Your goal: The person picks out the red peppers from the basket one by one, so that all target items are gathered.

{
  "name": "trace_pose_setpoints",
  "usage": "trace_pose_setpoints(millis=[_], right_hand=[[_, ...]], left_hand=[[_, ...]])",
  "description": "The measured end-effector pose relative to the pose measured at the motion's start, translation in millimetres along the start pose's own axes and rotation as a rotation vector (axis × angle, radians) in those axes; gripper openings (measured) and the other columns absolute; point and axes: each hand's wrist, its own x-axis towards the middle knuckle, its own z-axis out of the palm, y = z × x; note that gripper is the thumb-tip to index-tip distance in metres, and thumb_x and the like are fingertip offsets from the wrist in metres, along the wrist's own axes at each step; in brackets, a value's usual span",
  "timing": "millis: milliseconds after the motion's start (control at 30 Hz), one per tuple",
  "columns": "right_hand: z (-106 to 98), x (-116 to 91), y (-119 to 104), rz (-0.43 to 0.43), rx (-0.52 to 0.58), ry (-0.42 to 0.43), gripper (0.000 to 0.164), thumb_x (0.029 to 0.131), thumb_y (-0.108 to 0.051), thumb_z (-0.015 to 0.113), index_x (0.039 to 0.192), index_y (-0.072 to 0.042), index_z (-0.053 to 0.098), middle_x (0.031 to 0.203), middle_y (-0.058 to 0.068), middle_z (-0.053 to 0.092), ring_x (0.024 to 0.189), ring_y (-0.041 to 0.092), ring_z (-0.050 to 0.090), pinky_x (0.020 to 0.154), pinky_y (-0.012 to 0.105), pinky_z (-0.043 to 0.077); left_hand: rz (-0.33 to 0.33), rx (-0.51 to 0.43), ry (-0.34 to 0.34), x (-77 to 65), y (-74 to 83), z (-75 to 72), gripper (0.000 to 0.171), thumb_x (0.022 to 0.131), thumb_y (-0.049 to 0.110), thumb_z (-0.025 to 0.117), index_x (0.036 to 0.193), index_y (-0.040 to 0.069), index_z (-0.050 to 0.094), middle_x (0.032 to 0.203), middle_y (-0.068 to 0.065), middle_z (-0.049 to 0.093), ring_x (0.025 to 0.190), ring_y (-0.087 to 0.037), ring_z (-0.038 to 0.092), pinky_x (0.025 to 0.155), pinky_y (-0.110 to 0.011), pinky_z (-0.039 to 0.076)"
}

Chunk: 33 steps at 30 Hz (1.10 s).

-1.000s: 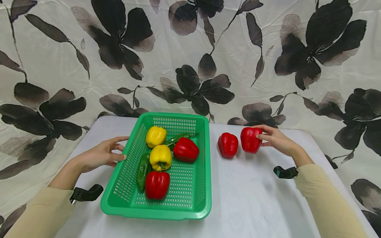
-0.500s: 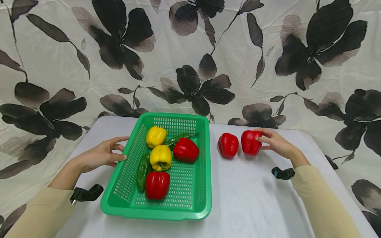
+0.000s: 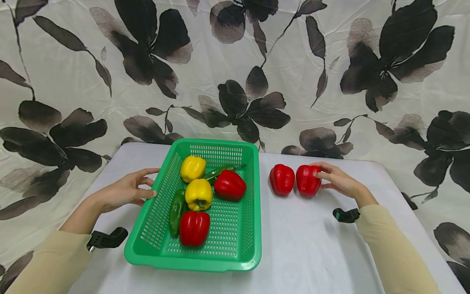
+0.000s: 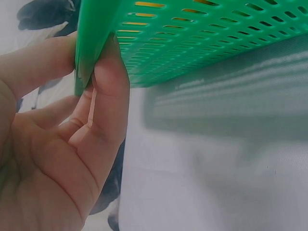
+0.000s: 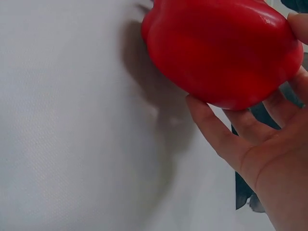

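Observation:
In the head view, a green plastic basket (image 3: 192, 263) stands at the centre of the table. My left hand (image 3: 121, 192) pinches its left rim; the left wrist view shows thumb and fingers on either side of the edge. Inside lie two yellow bell peppers (image 3: 198, 194), two red bell peppers (image 3: 194, 229) and two long green peppers (image 3: 178, 213). On the right, my right hand (image 3: 340, 179) holds another red bell pepper (image 3: 307, 181) by its right side, beside a loose red bell pepper (image 3: 282, 179). In the right wrist view, fingers and thumb span the held pepper (image 5: 221, 48).
A white cloth covers the table (image 3: 304, 245). Behind the table hangs a pale curtain (image 3: 315, 81) with dark flowers. Each wrist wears a black band, the left band (image 3: 108, 238) near the basket's left side.
My right hand has lowered the red bell pepper toward the table, close beside the loose one. The left hand and the basket have stayed in place.

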Motion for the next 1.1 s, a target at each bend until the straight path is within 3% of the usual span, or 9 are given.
trace_pose_setpoints(millis=[400,833,1100], right_hand=[[-1.7,1.6,5.5,0.001,0.011,-0.038,0.056,0.094,-0.023,0.049,0.139,-0.001,0.025,0.137,0.023,0.029,0.121,0.036,0.034,0.093,0.051,0.046],[-6.6,0.8,10.1,0.022,-0.037,0.006,0.053,0.097,-0.024,0.044,0.144,-0.009,0.025,0.145,0.023,0.019,0.130,0.043,0.023,0.096,0.057,0.040],[-8.9,-1.7,14.3,0.008,-0.012,0.014,0.054,0.098,-0.020,0.040,0.146,-0.007,0.018,0.142,0.025,0.023,0.124,0.042,0.030,0.094,0.051,0.044]], left_hand=[[-0.002,0.000,-0.005,0.5,-0.7,-1.0,0.083,0.086,0.015,0.063,0.148,0.007,0.008,0.116,-0.025,0.045,0.086,-0.028,0.063,0.075,-0.042,0.056],[0.007,-0.007,-0.010,0.9,-0.4,-0.2,0.082,0.087,0.013,0.063,0.148,0.007,0.008,0.116,-0.026,0.045,0.086,-0.028,0.063,0.074,-0.042,0.056],[0.005,-0.010,-0.009,0.9,-0.8,-0.2,0.083,0.086,0.014,0.063,0.148,0.007,0.008,0.115,-0.026,0.045,0.086,-0.028,0.064,0.075,-0.042,0.056]])
